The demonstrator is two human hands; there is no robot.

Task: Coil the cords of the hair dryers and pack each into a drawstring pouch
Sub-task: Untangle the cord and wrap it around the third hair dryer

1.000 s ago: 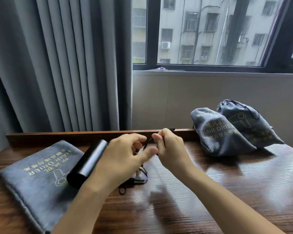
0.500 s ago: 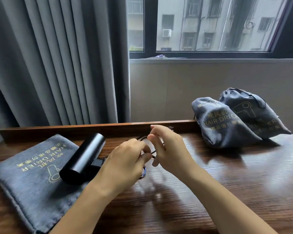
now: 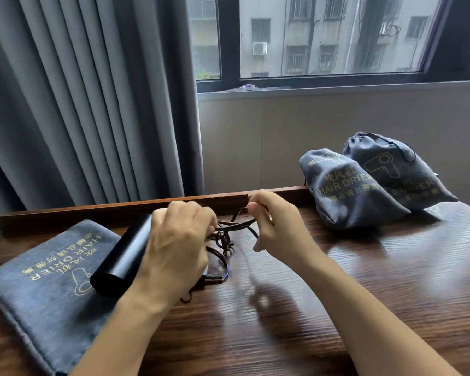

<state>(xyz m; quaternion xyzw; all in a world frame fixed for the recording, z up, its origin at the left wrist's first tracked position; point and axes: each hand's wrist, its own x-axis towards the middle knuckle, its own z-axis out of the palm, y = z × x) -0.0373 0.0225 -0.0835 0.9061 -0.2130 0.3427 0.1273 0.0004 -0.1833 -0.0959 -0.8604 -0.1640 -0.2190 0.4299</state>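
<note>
Coiling the dryer cord

My left hand point(image 3: 177, 248) and right hand point(image 3: 276, 226) are both pinching the cord point(image 3: 235, 226); it is running crosswise between them, apparently looped.

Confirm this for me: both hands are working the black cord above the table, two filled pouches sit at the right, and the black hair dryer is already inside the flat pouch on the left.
Not quite. The head view shows the black hair dryer lying on top of the flat pouch, not inside it. The rest holds: the left hand and right hand both hold the black cord, and two filled pouches sit at the right.
</note>
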